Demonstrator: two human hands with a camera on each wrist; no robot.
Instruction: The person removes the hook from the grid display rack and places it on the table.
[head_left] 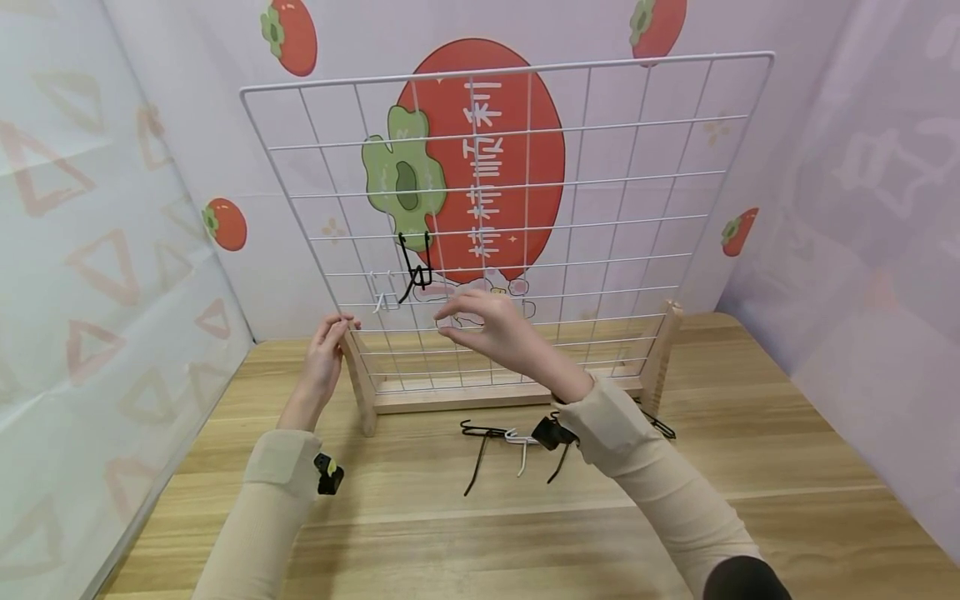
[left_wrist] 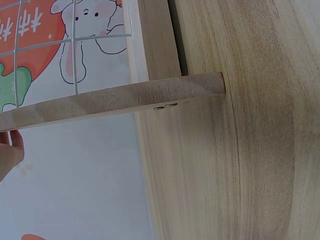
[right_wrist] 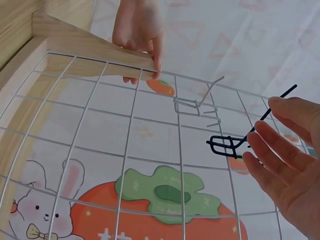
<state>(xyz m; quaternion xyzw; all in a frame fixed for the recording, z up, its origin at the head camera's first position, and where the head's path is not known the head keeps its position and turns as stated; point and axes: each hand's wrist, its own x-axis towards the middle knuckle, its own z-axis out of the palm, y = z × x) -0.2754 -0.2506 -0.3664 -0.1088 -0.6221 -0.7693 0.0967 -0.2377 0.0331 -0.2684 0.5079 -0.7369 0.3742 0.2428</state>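
Head view as a clock face: a pale backdrop (head_left: 202, 83) fills the upper half, its big printed persimmon (head_left: 510, 108) at 12, and the wood-grain table (head_left: 465, 542) spreads below toward 6. On the table stands a white wire grid (head_left: 528, 132), tilted in my view and reaching from the centre up past 12. Its wooden base bar (head_left: 465, 400) lies at 6, with a left post (head_left: 362, 387) at 8 and a right post (head_left: 658, 367) between 3 and 4. My left hand (head_left: 322, 358), between 8 and 9, grips the upper end of the left post, fingers curled round the wood. My right hand (head_left: 498, 329) is near the centre, thumb and forefinger narrowly parted with a gap between them. Just off those fingertips, at 10, a black hook (head_left: 422, 277) hangs on the grid; the right wrist view shows its prong crossing by my fingers, and I cannot tell whether they touch. Beside it at 9 hangs a smaller white hook (head_left: 386, 302). Between 5 and 6, before the base bar, a black hook, a small white one (head_left: 522, 454) and more black ones lie on the table, partly behind my right sleeve (head_left: 645, 467).
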